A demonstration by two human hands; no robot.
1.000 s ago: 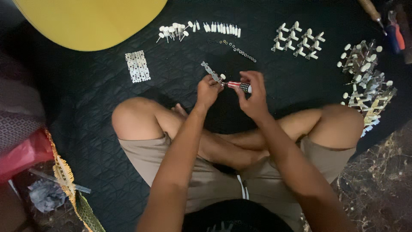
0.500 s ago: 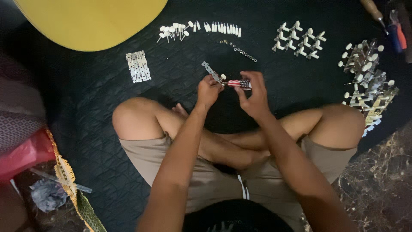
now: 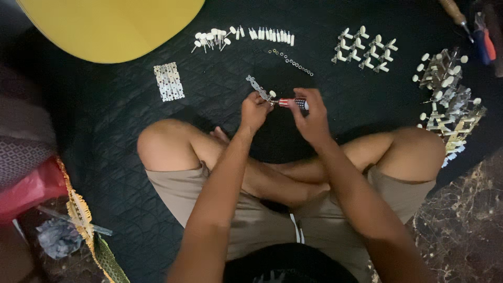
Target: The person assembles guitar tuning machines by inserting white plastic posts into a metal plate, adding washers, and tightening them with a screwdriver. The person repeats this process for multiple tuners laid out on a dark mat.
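At frame centre, the left hand (image 3: 255,111) grips a tuner strip (image 3: 259,88) while the right hand (image 3: 310,119) grasps a screwdriver (image 3: 292,103), apparently working a screw; next move demands steady tip alignment.

Matt quilted dark cloth mat (image 3: 120,131), shiny metal tuner strip (image 3: 258,86), smooth glossy yellow guitar body (image 3: 112,26)

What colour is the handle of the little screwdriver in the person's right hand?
The screwdriver handle is red with a dark end, best seen in the head view.
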